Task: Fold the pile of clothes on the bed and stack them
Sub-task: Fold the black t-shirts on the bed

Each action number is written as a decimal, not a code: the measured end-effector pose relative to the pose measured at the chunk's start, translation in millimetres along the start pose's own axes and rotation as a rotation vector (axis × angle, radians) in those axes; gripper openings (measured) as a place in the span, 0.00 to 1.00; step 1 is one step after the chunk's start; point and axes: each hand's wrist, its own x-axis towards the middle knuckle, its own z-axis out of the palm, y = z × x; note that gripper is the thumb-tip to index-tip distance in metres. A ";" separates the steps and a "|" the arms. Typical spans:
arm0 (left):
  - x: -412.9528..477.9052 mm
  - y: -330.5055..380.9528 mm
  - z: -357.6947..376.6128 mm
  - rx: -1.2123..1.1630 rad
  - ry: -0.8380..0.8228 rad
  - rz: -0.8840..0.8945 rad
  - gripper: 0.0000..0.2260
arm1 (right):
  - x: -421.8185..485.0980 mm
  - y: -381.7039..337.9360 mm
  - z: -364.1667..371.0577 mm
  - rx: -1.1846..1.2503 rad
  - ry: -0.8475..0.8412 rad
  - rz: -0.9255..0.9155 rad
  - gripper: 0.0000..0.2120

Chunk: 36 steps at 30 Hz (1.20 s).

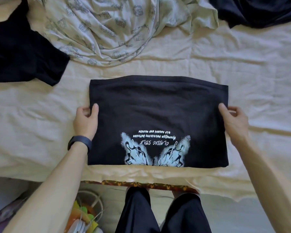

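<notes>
Black shirt [158,111], folded flat, butterfly print [155,153] up; left hand [86,121] and right hand [234,122] pinch its sides.

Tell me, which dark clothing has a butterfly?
The folded black shirt in the middle. The black clothing at left and the dark clothing at top right are plain and crumpled.

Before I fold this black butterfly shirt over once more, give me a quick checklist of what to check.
1. Grip of left hand on left edge of black shirt: ok, pinched.
2. Grip of right hand on right edge: ok, pinched.
3. Shirt flat, sides squared: ok.
4. Bare bed sheet around it: ok.
5. Finished stack to receive it: cannot tell, none in view.
6. Pile done: not ok; patterned garment, black garment and dark garment lie unfolded.
</notes>
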 end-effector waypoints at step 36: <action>-182.9 -55.3 39.1 0.446 0.003 0.652 0.29 | -193.3 67.4 64.3 -0.456 0.202 -0.507 0.24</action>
